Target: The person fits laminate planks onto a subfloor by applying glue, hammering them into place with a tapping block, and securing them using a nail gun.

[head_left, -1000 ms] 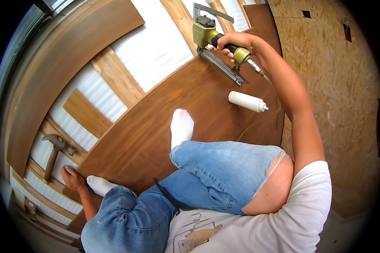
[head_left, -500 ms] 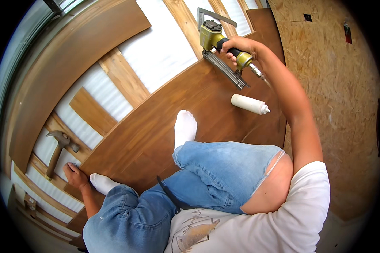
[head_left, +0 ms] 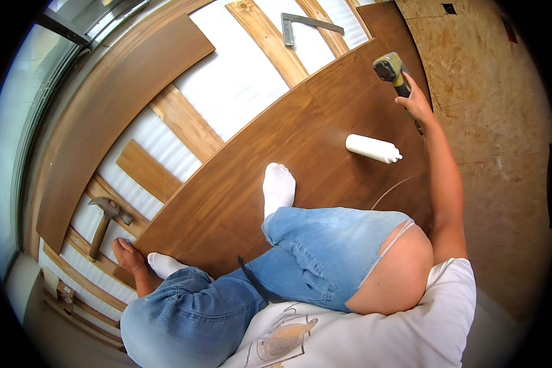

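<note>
On dark flooring, right hand (head_left: 416, 105) grips one nail gun (head_left: 391, 69); left hand (head_left: 127, 254) seemingly flat, beside one hammer (head_left: 106, 221).

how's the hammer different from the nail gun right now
The hammer lies loose on the pale sheeting between the joists, just beyond the left hand; the nail gun is gripped in the right hand, over the brown floorboards. The hammer has a wooden handle, the nail gun a yellow-green body.

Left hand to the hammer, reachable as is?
Probably yes. The left hand rests on the brown floorboard's edge right beside the hammer, whose handle end lies close to the fingers, with nothing between them.
</note>
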Action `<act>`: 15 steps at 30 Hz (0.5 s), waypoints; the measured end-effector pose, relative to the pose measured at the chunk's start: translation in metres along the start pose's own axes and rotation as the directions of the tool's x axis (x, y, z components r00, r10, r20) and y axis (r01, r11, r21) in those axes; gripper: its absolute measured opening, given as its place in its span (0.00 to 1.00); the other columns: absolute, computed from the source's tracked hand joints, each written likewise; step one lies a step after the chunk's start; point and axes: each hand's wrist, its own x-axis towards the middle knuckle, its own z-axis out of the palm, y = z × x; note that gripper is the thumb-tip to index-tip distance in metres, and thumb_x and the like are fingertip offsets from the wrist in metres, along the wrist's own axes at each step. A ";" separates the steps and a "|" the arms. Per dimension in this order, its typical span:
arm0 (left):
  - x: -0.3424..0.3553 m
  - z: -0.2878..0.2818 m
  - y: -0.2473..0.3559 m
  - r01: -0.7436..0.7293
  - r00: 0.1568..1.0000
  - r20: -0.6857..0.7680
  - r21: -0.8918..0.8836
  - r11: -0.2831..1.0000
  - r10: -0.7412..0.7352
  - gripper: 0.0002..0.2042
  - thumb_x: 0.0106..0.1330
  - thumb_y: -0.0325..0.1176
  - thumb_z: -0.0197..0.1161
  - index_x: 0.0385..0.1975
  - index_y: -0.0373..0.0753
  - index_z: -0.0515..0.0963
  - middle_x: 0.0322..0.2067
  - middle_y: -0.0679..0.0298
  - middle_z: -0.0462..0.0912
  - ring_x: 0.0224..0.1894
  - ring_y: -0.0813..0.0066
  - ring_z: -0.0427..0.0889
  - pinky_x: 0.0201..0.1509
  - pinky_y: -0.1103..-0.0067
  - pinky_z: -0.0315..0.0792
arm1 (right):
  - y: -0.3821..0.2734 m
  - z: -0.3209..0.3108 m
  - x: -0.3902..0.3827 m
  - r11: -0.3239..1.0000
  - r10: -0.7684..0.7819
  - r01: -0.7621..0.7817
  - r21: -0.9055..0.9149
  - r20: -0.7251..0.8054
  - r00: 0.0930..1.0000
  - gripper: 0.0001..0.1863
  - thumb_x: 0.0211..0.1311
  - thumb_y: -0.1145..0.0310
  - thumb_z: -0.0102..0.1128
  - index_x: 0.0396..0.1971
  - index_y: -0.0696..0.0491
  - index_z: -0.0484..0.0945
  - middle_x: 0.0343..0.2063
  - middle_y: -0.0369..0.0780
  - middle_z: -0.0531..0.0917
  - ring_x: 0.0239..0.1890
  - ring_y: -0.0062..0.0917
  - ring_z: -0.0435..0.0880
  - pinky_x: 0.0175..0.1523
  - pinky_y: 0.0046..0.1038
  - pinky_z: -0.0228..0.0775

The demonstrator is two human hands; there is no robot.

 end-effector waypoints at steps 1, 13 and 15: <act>-0.001 0.000 -0.009 -0.013 1.000 0.013 0.014 1.000 0.013 0.12 0.79 0.36 0.50 0.35 0.35 0.73 0.33 0.51 0.76 0.35 0.51 0.75 0.43 0.62 0.69 | 0.021 0.006 -0.003 0.997 0.064 -0.065 -0.038 -0.024 0.998 0.51 0.53 0.71 0.71 0.77 0.52 0.55 0.56 0.52 0.82 0.57 0.40 0.82 0.63 0.36 0.70; 0.018 -0.042 0.003 0.108 0.835 0.548 -0.093 0.990 -0.040 0.19 0.75 0.45 0.61 0.31 0.31 0.78 0.26 0.59 0.74 0.31 0.67 0.71 0.39 0.70 0.68 | 0.158 0.140 -0.105 0.839 0.530 -0.545 0.004 -0.239 0.814 0.51 0.59 0.61 0.73 0.79 0.43 0.51 0.64 0.53 0.77 0.65 0.47 0.77 0.69 0.42 0.67; 0.021 -0.042 -0.005 0.117 0.795 0.603 -0.042 0.992 -0.068 0.20 0.73 0.46 0.64 0.33 0.31 0.81 0.26 0.60 0.75 0.31 0.68 0.72 0.40 0.71 0.69 | 0.151 0.153 -0.108 0.787 0.600 -0.617 -0.012 -0.221 0.769 0.53 0.59 0.60 0.73 0.79 0.40 0.48 0.65 0.49 0.78 0.64 0.48 0.78 0.67 0.43 0.68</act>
